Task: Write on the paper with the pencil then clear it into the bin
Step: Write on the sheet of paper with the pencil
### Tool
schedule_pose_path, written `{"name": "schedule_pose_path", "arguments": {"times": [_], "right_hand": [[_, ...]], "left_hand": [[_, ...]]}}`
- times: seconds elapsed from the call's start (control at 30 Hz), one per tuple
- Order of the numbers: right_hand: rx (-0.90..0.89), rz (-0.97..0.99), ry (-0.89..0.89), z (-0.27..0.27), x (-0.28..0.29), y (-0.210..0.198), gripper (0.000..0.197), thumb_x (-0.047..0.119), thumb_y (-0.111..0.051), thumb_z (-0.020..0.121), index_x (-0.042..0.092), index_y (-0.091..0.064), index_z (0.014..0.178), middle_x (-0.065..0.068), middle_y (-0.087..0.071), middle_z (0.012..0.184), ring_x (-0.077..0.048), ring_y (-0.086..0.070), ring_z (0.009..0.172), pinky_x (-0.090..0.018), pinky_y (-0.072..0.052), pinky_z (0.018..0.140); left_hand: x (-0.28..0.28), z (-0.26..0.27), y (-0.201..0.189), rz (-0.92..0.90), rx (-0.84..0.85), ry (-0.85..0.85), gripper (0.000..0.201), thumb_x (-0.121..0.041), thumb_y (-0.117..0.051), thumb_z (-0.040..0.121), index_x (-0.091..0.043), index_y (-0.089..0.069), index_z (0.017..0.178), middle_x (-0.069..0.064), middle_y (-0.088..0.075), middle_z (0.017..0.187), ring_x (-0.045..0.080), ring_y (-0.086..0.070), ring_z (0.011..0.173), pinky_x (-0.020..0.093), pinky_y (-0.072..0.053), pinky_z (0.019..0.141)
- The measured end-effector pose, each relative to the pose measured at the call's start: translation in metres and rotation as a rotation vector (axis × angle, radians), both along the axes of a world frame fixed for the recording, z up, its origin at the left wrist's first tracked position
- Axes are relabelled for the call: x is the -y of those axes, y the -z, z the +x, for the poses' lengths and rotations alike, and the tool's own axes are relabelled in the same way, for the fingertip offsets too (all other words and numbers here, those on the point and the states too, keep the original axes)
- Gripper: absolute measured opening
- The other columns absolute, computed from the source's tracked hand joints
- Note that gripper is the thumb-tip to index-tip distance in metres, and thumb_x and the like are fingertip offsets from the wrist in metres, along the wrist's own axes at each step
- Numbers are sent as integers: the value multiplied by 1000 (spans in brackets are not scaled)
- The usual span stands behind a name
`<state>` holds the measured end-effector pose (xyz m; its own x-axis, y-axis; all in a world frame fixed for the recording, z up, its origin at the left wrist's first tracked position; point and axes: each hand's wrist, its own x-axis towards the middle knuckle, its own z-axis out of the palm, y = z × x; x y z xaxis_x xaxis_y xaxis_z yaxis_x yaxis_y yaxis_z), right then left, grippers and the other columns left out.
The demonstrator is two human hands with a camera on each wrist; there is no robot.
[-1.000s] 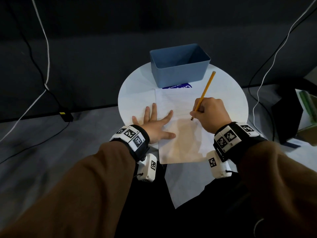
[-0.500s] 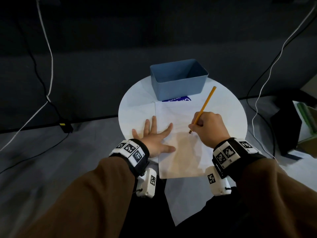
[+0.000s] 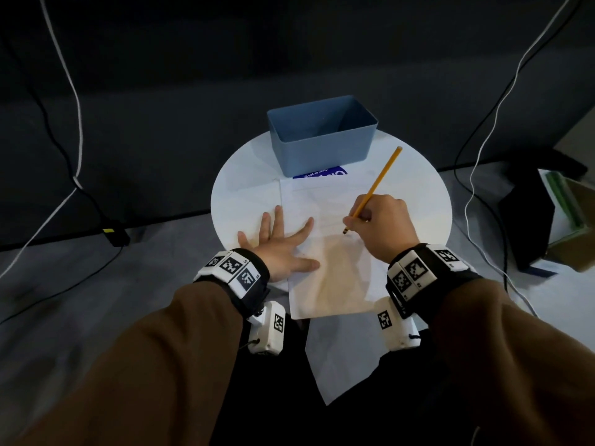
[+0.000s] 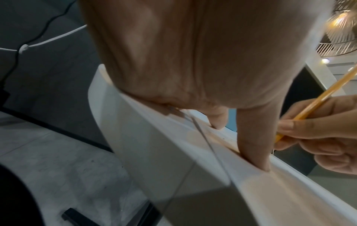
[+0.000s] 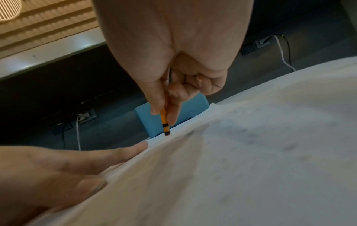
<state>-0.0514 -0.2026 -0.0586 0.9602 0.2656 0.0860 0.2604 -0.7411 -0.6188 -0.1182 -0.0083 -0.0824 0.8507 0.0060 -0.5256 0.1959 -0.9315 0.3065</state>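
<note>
my right hand (image 3: 381, 222) grips the pencil (image 3: 375, 187), tip at the paper (image 3: 328, 272).
my left hand (image 3: 280, 249), flat beside it, pins the sheet; pressing lightly might let it slide.

A round white table (image 3: 244, 194) stands on grey floor before a dark wall. A blue printed card (image 3: 322, 174) lies on it. White and black cables (image 3: 75, 101) hang at both sides, and a black box (image 3: 528, 226) sits right.
</note>
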Motion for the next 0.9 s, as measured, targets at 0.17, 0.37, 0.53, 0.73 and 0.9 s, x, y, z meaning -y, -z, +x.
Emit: {"name": "schedule_pose_path", "arguments": {"times": [0.17, 0.37, 0.53, 0.73, 0.9], "right_hand": [[-33, -4, -89, -10, -21, 9, 15, 22, -74, 91, 20, -67, 77, 5, -67, 73, -6, -60, 68, -18, -40, 63], [2, -91, 62, 2, 5, 4, 17, 22, -71, 92, 21, -63, 77, 4, -63, 74, -2, -52, 64, -28, -50, 72], [-4, -36, 58, 5, 14, 1, 16, 22, -74, 91, 15, -69, 78, -2, -68, 78, -16, -61, 76, -25, -44, 71], [-11, -70, -14, -4, 0, 8, 19, 23, -72, 92, 20, -63, 76, 5, -62, 71, -6, -56, 66, -17, -37, 58], [-11, -98, 113, 1, 23, 5, 17, 23, -70, 94, 20, -61, 79, 1, -62, 78, -2, -53, 60, -14, -35, 57]], "left_hand": [[0, 1, 5, 43, 1, 7, 91, -75, -50, 86, -60, 15, 147, 0, 41, 156, 24, 35, 145, 70, 11, 112], [0, 0, 3, 28, -1, 9, 90, -74, -51, 86, -61, 14, 146, -1, 42, 155, 23, 36, 145, 70, 12, 112], [0, 1, 3, 22, -6, 10, 90, -74, -52, 85, -62, 14, 145, -2, 42, 155, 23, 36, 144, 70, 12, 112], [0, 2, 5, 22, 0, -2, 90, -74, -52, 85, -63, 14, 145, -3, 42, 155, 22, 36, 144, 69, 12, 113], [-3, 1, 5, -11, -3, -1, 89, -75, -52, 84, -66, 13, 144, -4, 42, 155, 20, 37, 144, 69, 13, 112]]}}
